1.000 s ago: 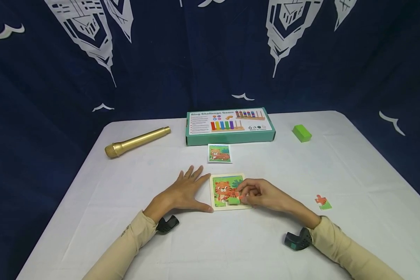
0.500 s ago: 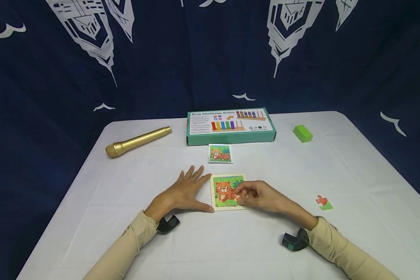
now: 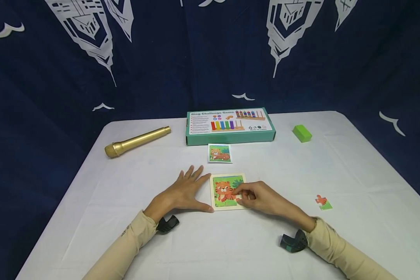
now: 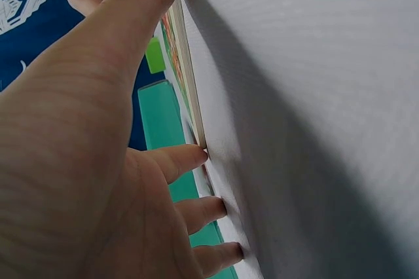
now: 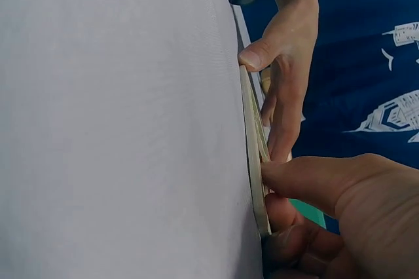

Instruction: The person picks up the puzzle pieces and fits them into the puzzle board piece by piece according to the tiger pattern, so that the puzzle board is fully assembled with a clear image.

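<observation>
A tiger jigsaw puzzle in a pale wooden frame lies flat on the white table. The left hand is spread, its thumb and index finger touching the puzzle's left edge. Over the puzzle's lower right part, the right hand has its fingers curled, with thumb and fingertips on a puzzle piece with a green lower edge. That piece is partly covered by the fingers and lies about level with the board. In the right wrist view, the right thumb sits just above the frame's rim. One loose tiger piece lies apart at the right.
A small tiger picture card lies behind the puzzle, in front of a green game box. A gold microphone rests at the back left, and a bright green block at the back right.
The right hand has shifted slightly left, bringing the green-edged piece from a raised position down into the board's lower part. The left hand and the loose piece have stayed put.
</observation>
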A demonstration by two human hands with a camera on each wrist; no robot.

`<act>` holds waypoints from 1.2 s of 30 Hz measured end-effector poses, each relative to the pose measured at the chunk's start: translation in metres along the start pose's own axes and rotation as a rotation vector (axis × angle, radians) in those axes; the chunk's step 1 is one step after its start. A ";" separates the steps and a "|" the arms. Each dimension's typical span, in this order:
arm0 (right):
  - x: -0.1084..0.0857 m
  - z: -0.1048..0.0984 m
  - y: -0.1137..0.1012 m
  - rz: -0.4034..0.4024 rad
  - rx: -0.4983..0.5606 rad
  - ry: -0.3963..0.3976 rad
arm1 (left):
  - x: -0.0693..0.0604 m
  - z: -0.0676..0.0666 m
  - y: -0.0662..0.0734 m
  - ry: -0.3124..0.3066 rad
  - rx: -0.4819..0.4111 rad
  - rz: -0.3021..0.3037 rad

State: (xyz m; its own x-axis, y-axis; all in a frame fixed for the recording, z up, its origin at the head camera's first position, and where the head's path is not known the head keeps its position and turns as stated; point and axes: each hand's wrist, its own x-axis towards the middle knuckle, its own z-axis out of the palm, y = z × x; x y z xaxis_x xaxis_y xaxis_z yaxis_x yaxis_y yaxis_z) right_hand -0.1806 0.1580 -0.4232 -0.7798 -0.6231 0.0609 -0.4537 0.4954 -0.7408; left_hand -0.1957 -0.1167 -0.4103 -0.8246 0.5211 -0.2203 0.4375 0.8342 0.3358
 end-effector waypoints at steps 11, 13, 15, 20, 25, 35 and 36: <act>0.002 0.000 -0.001 -0.011 -0.022 0.016 | 0.000 -0.001 0.000 0.008 -0.005 0.005; 0.002 0.000 0.000 -0.012 -0.017 0.018 | 0.000 -0.001 0.000 0.011 -0.004 0.006; 0.002 0.000 0.000 -0.007 -0.010 0.019 | 0.000 0.000 0.000 0.012 -0.004 0.007; 0.002 0.001 0.001 -0.004 0.018 0.030 | 0.000 0.000 -0.001 0.013 -0.011 0.009; 0.002 0.003 0.002 -0.008 0.028 0.055 | 0.000 0.001 -0.001 0.014 -0.015 0.008; 0.002 0.005 0.001 0.000 -0.031 0.085 | 0.001 0.001 -0.001 0.012 -0.012 0.009; 0.002 0.005 0.001 -0.001 -0.033 0.084 | 0.001 0.001 -0.001 0.012 -0.010 0.008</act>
State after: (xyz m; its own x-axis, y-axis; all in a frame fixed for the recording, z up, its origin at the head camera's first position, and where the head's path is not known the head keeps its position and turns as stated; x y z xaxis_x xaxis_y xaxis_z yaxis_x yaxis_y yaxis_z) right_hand -0.1803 0.1538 -0.4270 -0.8123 -0.5712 0.1181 -0.4669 0.5153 -0.7187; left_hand -0.1964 -0.1171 -0.4120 -0.8254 0.5256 -0.2063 0.4406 0.8280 0.3469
